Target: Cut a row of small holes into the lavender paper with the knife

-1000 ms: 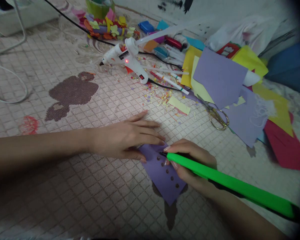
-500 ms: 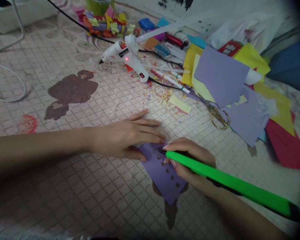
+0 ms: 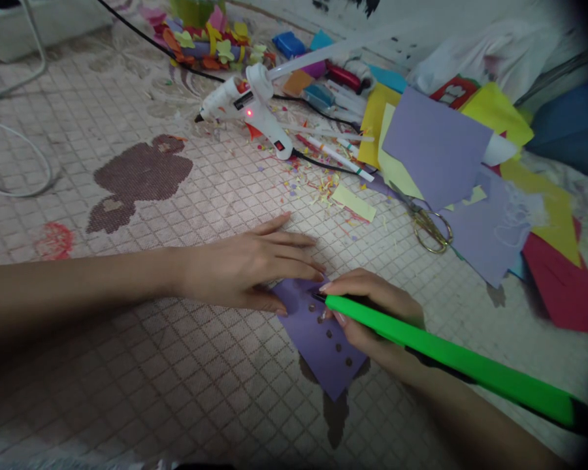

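Observation:
My left hand (image 3: 257, 267) lies flat with its fingers stretched out. Its thumb and fingertips press on the upper end of a small purple paper strip (image 3: 318, 352). A row of several round, hole-like dark spots runs along the strip. My right hand (image 3: 379, 310) grips a long green tool, apparently a utility knife (image 3: 445, 352), near its front, much like a pen. Its thin dark tip touches or hovers just over the paper, close to the end of the row; exact contact cannot be made out.
A white glue gun (image 3: 262, 111) with a lit red light lies beyond my hands, its black cord trailing. Gold-handled scissors (image 3: 431, 228), a purple sheet (image 3: 434, 147) and other coloured papers lie right. Paper scraps (image 3: 323, 186) litter the patterned cloth (image 3: 200, 365).
Both hands, the paper strip and the green knife hold almost the same position. Only a very slight shift of the whole view shows.

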Action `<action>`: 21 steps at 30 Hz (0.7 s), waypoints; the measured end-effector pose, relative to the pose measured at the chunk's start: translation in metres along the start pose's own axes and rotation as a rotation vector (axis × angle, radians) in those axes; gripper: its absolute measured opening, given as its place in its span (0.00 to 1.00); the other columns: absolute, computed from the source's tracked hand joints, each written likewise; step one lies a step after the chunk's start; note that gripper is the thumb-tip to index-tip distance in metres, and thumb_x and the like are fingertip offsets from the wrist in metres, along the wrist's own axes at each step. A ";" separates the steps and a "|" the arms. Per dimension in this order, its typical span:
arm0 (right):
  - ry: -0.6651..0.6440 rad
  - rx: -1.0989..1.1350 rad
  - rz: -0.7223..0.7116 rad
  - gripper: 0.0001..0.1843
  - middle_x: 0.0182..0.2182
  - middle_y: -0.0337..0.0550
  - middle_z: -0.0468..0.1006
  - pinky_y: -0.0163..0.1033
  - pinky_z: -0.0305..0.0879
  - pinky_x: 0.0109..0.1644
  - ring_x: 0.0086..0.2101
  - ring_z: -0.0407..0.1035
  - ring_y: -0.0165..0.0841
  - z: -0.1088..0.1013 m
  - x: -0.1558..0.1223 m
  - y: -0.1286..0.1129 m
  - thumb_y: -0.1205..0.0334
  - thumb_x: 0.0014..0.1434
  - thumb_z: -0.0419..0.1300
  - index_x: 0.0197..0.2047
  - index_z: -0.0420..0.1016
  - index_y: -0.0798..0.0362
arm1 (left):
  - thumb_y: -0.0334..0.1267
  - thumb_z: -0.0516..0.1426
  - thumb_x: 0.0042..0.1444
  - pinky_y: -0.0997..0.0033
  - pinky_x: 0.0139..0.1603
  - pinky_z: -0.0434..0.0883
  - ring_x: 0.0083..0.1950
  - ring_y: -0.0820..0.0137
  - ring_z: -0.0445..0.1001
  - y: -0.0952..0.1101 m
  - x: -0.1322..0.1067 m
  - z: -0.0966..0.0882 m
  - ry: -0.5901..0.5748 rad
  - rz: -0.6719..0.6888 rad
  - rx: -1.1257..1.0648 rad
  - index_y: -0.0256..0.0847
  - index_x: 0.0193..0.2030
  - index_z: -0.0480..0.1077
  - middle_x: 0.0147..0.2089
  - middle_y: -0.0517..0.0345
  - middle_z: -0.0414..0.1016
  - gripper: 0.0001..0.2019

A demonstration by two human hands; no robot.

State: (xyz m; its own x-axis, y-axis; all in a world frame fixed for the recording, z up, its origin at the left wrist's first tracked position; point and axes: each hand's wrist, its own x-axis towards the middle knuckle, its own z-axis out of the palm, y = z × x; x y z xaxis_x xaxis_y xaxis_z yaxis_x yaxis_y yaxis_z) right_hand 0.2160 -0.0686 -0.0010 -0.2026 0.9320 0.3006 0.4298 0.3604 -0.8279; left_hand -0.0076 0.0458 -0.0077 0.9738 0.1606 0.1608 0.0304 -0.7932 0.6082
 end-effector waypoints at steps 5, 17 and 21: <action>-0.022 -0.018 -0.008 0.18 0.33 0.37 0.81 0.37 0.75 0.34 0.29 0.75 0.29 -0.001 0.001 -0.001 0.77 0.55 0.59 0.42 0.78 0.46 | 0.44 0.59 0.64 0.45 0.75 0.32 0.74 0.58 0.54 -0.001 0.000 0.001 -0.003 0.000 0.011 0.48 0.66 0.62 0.67 0.53 0.68 0.25; 0.038 0.040 0.115 0.10 0.30 0.38 0.80 0.37 0.75 0.30 0.26 0.77 0.31 -0.008 0.003 -0.006 0.72 0.56 0.62 0.39 0.79 0.49 | 0.45 0.59 0.64 0.45 0.75 0.34 0.74 0.58 0.54 0.001 0.000 0.000 -0.018 -0.025 0.007 0.48 0.66 0.62 0.68 0.53 0.67 0.25; 0.028 0.028 0.098 0.11 0.28 0.38 0.80 0.37 0.74 0.30 0.26 0.76 0.31 -0.009 0.003 -0.009 0.73 0.55 0.61 0.39 0.79 0.50 | 0.44 0.59 0.64 0.45 0.75 0.33 0.74 0.58 0.54 0.001 -0.001 0.000 0.001 -0.015 0.011 0.47 0.66 0.63 0.67 0.53 0.68 0.24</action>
State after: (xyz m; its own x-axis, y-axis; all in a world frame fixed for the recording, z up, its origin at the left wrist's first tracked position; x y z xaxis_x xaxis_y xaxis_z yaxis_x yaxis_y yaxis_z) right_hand 0.2195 -0.0690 0.0110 -0.1357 0.9635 0.2307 0.4211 0.2669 -0.8669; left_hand -0.0080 0.0446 -0.0074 0.9730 0.1732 0.1525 0.0475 -0.7968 0.6023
